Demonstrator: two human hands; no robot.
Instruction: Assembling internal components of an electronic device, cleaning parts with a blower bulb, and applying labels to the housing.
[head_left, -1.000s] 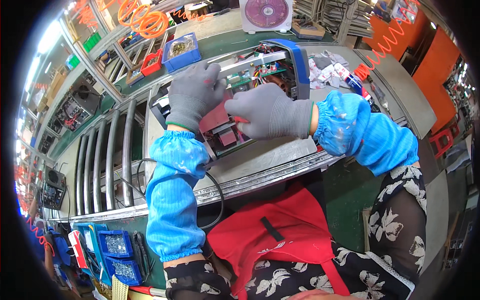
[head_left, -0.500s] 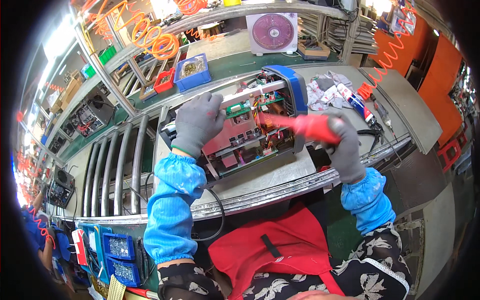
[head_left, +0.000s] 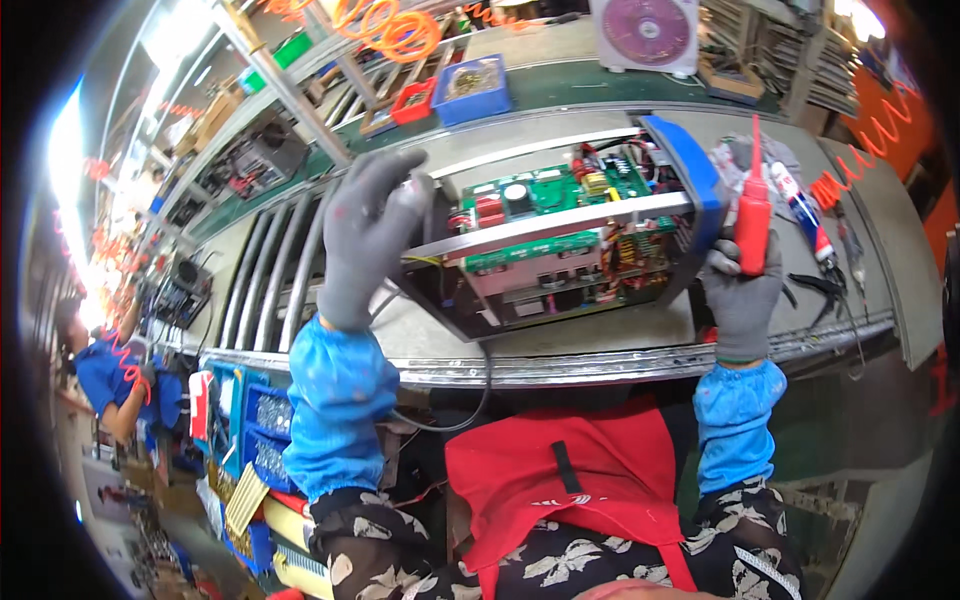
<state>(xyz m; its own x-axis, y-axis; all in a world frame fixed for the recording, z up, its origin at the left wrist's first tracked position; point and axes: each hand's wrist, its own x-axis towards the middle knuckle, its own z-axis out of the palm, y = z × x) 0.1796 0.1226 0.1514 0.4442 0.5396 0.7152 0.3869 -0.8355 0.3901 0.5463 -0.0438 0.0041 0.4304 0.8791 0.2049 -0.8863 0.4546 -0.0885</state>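
Note:
An opened electronic unit (head_left: 560, 228) with a blue end frame (head_left: 688, 165) and a metal rail along its top lies across the workbench in front of me. Green circuit boards (head_left: 545, 193), wires and copper coils show inside it. My left hand (head_left: 365, 240), in a grey glove, is at the unit's left end with thumb and fingers apart. Whether it touches the housing is hard to see. In my gloved right hand (head_left: 745, 300) is a red squeeze bottle (head_left: 753, 215) with a long thin nozzle pointing up, beside the blue end.
Right of the unit lie rags (head_left: 780, 160), a white-and-blue tube (head_left: 803, 212) and black-handled pliers (head_left: 825, 290). Metal rollers (head_left: 270, 275) run at left. Behind are a blue parts bin (head_left: 470, 90), a red bin (head_left: 413, 102) and a fan (head_left: 645, 35). A co-worker (head_left: 110, 370) stands far left.
My right hand has drawn the red bottle back from the unit's interior and turned its nozzle upward. My left hand has come off the top rail to the left end. The unit shows more of its top.

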